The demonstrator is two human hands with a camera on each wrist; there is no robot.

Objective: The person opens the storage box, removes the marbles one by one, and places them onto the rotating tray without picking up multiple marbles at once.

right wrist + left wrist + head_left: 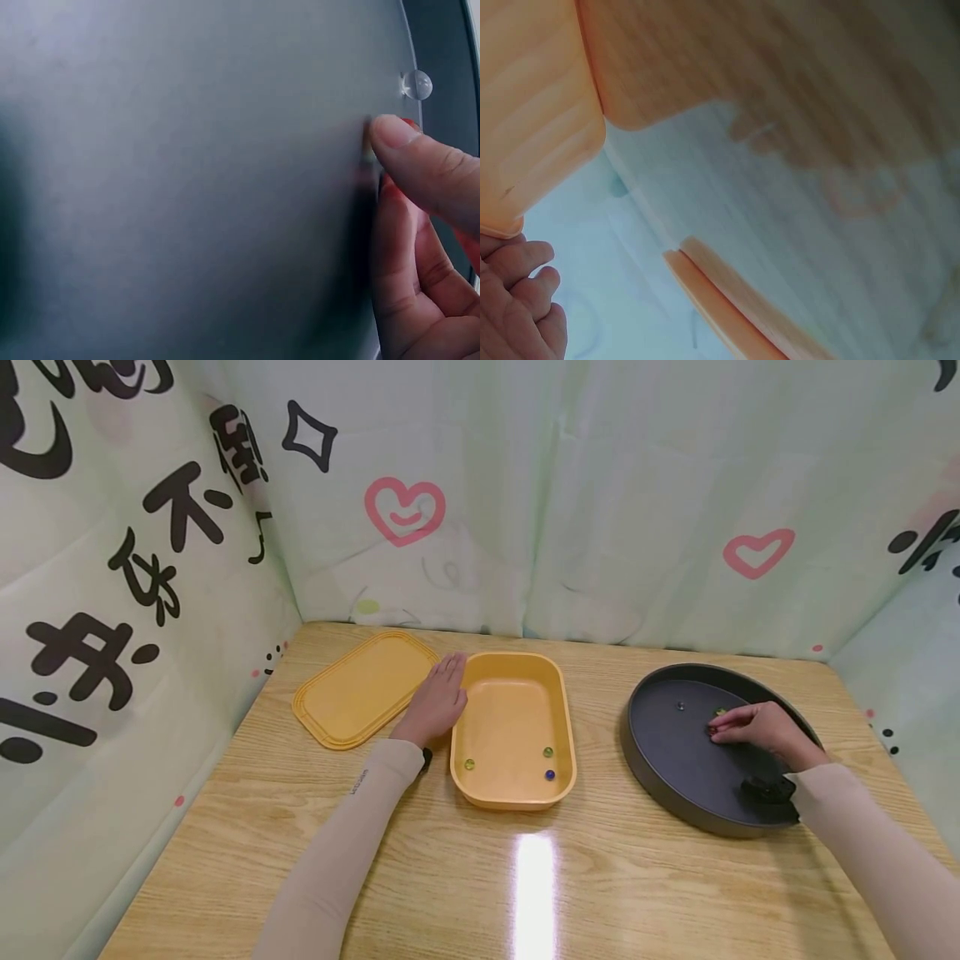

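Note:
A dark round pan (675, 764) holds my right hand (765, 731), whose thumb and fingers pinch a small red marble (711, 730) low over the pan's floor. Most of that marble is hidden by the fingers in the right wrist view. Close by lie a clear marble (681, 705) and a yellow-green marble (721, 712). My left hand (437, 700) has its fingers extended along the left rim of a yellow-orange rectangular container (510, 718). Inside that container are a yellow-green marble (469, 764), a green marble (548, 752) and a blue marble (550, 775).
A matching yellow-orange lid (360, 693) lies flat on the wooden table (450, 877), left of the container and beside my left hand. Printed curtains (540, 527) hang behind the table and on both sides.

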